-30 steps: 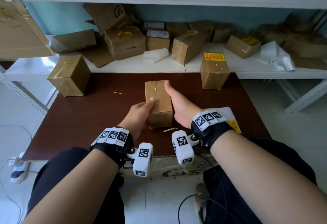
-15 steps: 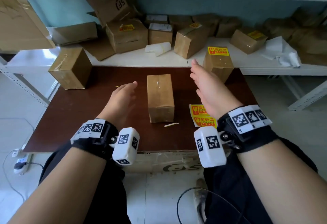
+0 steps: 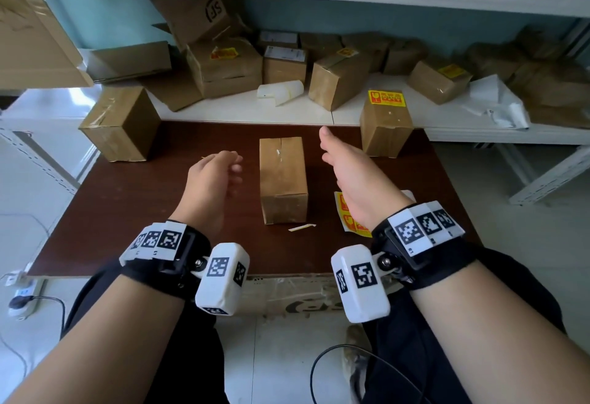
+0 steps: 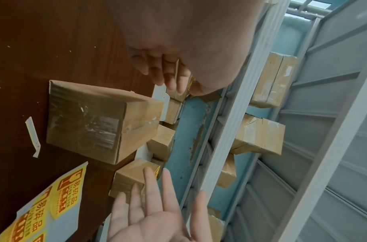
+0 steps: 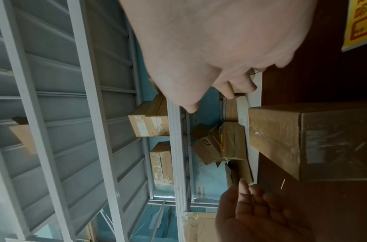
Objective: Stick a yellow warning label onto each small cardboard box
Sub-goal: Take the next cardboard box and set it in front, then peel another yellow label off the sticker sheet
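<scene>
A plain small cardboard box with no label stands in the middle of the brown table. My left hand hovers just left of the box with loosely curled, empty fingers. My right hand hovers just right of it, fingers relaxed and holding nothing. Neither hand touches the box. A sheet of yellow warning labels lies on the table under my right wrist, seen also in the left wrist view as the label sheet. At the table's far right stands a box bearing a yellow label.
An unlabelled box sits at the table's far left corner. A white paper strip lies in front of the middle box. The white shelf behind holds several more boxes, some labelled, and a white label roll.
A second ago both hands held the middle box by its sides. They have let go and moved apart, and the box stays where it was.
</scene>
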Tool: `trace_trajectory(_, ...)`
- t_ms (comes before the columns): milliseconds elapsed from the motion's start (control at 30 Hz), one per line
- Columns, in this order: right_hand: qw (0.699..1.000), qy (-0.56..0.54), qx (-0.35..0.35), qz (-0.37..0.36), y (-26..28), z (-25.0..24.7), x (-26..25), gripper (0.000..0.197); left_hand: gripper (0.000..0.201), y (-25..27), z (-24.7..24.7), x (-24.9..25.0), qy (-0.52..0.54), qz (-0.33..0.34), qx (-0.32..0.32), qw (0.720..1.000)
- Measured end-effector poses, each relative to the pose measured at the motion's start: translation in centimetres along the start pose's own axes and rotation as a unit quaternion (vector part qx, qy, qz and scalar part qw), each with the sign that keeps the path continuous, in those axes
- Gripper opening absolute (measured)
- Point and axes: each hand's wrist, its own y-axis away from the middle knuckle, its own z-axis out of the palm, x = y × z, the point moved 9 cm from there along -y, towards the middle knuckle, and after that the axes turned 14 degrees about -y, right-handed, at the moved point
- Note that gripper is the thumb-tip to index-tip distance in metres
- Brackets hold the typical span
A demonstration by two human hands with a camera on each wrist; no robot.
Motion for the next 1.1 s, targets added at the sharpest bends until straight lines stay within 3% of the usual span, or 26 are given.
trace_trajectory(167, 1.0, 0.025, 0.018, -0.004, 0.1, -0.9, 0.0, 0.066, 0.017, 1.5, 1.0, 0.2, -0.023, -0.01, -0.054, 0.998)
trace_trajectory(267, 0.999, 0.037, 0.026, -0.006, -0.1, -2.2, 0.7, 0.066, 0.018, 3.1, 2.7, 1.0, -0.048, 0.031, -0.109, 0.992)
trace_trajectory(433, 0.999, 0.036, 0.037, 0.013, -0.2, -6.1, 3.5, 0.087, 0.025, 6.5, 5.2, 2.9, -0.054, 0.141, -0.125, 0.981)
trace_trajectory(533, 0.998, 0.031, 0.041, 0.028, -0.4, -8.9, 5.8, 0.105, 0.028, 8.5, 8.6, 2.1, -0.062, 0.159, -0.176, 0.969)
trace_trajectory(600, 0.998, 0.035, 0.038, 0.032, -0.4, -10.6, 7.4, 0.121, 0.026, 9.4, 11.4, 0.5, -0.088, 0.143, -0.224, 0.96)
trace_trajectory(700, 0.998, 0.038, 0.032, 0.048, -0.9, -13.1, 10.4, 0.122, 0.022, 10.0, 15.4, -3.0, -0.127, 0.083, -0.286, 0.946)
trace_trajectory(800, 0.996, 0.055, 0.025, 0.06, -0.2, -13.5, 11.1, 0.122, 0.019, 10.0, 18.1, -6.9, -0.147, 0.014, -0.307, 0.94)
trace_trajectory(933, 0.994, 0.08, 0.031, 0.064, 2.1, -11.8, 9.6, 0.083, 0.025, 9.0, 19.5, -9.5, -0.126, -0.014, -0.301, 0.945)
trace_trajectory(1100, 0.993, 0.075, 0.016, 0.088, 1.8, -11.6, 10.6, 0.079, 0.031, 7.6, 19.1, -10.3, -0.117, -0.056, -0.289, 0.949)
